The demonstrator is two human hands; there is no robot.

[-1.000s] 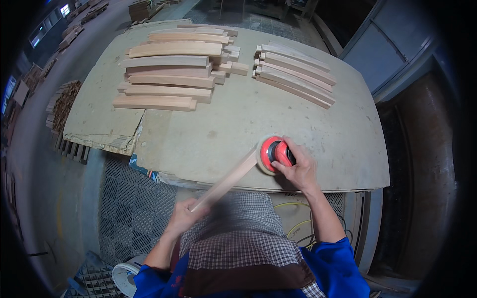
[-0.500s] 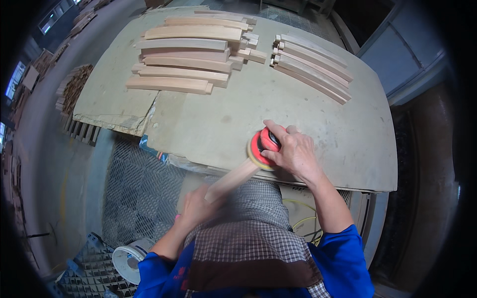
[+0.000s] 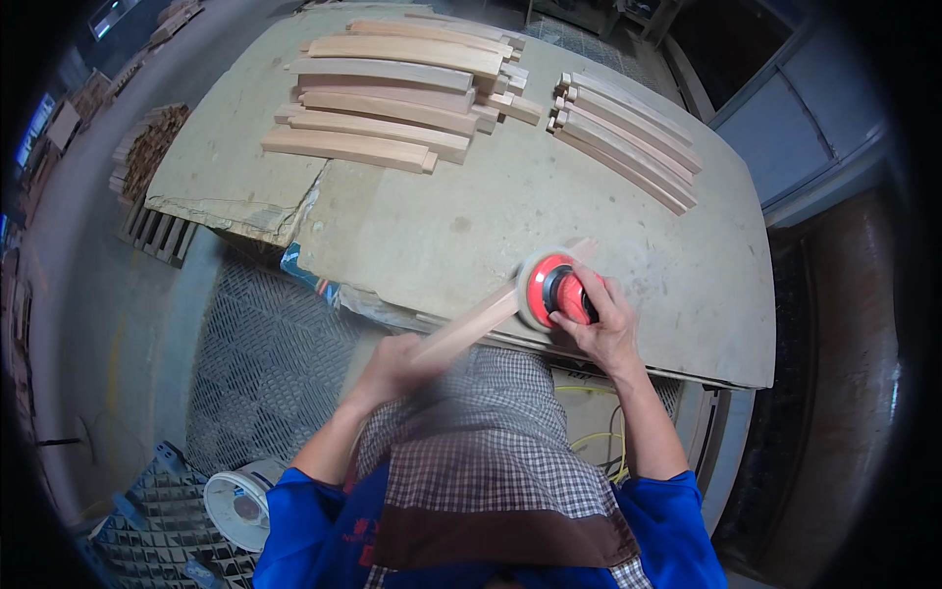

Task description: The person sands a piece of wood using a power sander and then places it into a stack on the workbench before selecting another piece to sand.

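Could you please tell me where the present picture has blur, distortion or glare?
Head view: the left hand and the lower end of the wooden strip look smeared, while the red sander's body is sharper; head view: the tabletop's edges bow and the corners go black; head view: a small glint on the brown panel.
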